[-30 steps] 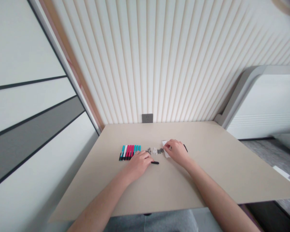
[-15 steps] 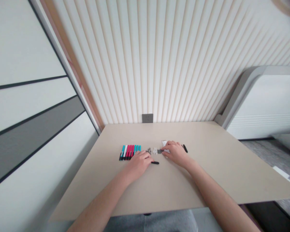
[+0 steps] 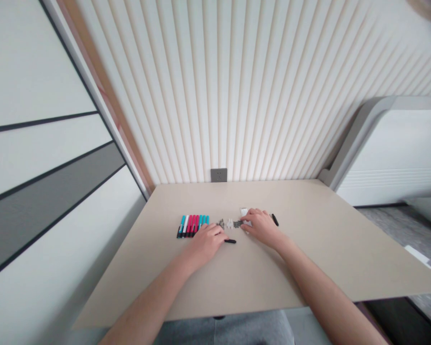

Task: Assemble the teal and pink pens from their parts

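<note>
My left hand [image 3: 205, 242] rests curled on the beige table [image 3: 330, 249], fingers closed on a black pen [image 3: 230, 241] whose tip sticks out to the right. A row of several teal, white and red pens [image 3: 193, 225] lies just behind it. My right hand [image 3: 261, 225] lies over a small white pack [image 3: 244, 212], fingers bent down and pinched at its near left edge by a cluster of small grey and white pieces [image 3: 230, 223]. A black cap or pen end [image 3: 275, 220] shows to the right of that hand.
A ribbed white wall with a grey socket [image 3: 219, 175] stands behind the table. A white and grey cabinet [image 3: 395, 148] is at the right, panelled wall at the left. Grey trousers [image 3: 230, 330] show below the table's near edge.
My right hand has slid slightly left and lowered onto the white pack, covering more of it. My left hand and the black pen have stayed put.
</note>
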Available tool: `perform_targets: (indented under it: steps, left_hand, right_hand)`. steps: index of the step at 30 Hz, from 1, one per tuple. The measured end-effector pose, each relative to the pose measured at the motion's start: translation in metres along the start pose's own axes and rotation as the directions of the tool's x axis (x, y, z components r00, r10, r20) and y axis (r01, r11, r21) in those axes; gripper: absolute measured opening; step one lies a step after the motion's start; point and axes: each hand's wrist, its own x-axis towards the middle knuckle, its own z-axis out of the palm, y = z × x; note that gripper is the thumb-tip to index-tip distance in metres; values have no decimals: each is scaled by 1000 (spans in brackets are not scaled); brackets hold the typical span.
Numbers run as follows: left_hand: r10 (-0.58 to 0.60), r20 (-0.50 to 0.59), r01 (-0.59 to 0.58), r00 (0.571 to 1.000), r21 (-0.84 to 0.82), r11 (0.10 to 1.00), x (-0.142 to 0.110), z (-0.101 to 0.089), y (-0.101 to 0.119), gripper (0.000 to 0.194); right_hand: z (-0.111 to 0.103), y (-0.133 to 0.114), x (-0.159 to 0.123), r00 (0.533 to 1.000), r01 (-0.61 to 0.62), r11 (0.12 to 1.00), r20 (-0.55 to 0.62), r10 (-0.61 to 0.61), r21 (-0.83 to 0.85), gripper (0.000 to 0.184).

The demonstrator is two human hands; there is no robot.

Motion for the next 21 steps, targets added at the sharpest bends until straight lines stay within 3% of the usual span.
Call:
perform_targets:
  steps: [21]
  left_hand:
    - [-2,7,2,1000,22,1000,0,1,0,18]
  right_hand:
    - [2,2,2,999,34,998,21,-35,50,27]
